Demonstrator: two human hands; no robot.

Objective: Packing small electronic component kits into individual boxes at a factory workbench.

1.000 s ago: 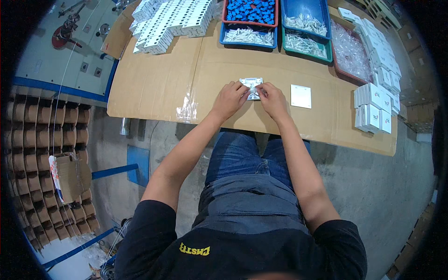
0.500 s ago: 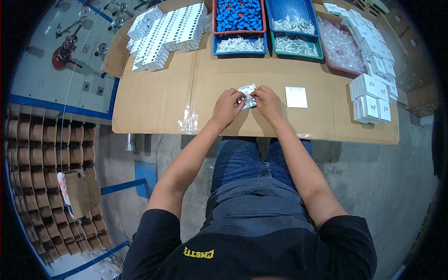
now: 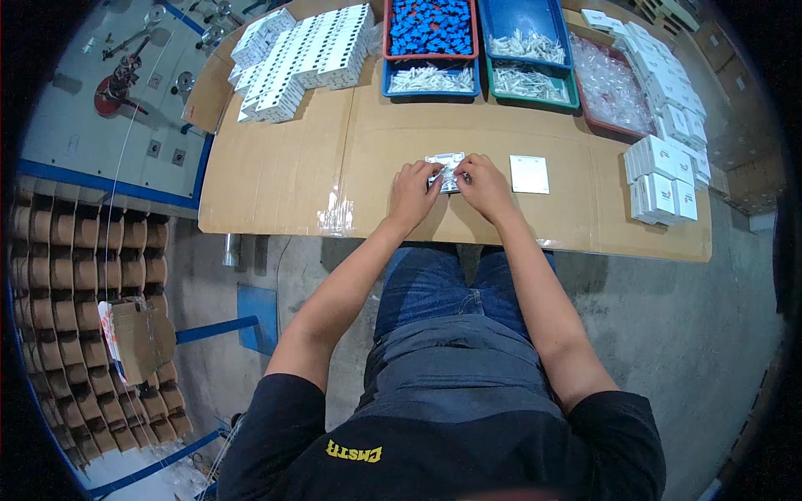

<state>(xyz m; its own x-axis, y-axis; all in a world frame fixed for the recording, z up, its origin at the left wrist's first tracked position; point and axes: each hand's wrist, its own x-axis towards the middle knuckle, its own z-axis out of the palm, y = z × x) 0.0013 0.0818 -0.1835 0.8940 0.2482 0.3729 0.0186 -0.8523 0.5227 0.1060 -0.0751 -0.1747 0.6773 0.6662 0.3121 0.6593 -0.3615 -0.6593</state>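
Low over the cardboard-covered table, a white square plastic piece (image 3: pixel 447 159) with an uneven, detailed upper face sits between my two hands. My left hand (image 3: pixel 413 196) grips it from the left, fingers bent in and thumb on its face. From the right, my right hand (image 3: pixel 483 188) closes on it with thumb and forefinger pinched over its middle. Whether the fingertips also hold a smaller part is hidden. A flat white square plate (image 3: pixel 530 174) lies by itself just right of my right hand.
Stacked white boxes (image 3: pixel 309 58) stand at the back left. Behind my hands are a red tray (image 3: pixel 385 37) of blue parts, a blue tray (image 3: pixel 432 96) and a green tray (image 3: pixel 539 103) of white pieces, and a red bin (image 3: pixel 614 127) of clear bags. White packages (image 3: pixel 664 188) line the right.
The white piece has turned slightly and now lies squarer to me. Both hands have shifted a little with it, fingers still on it. The loose plate stays in place.
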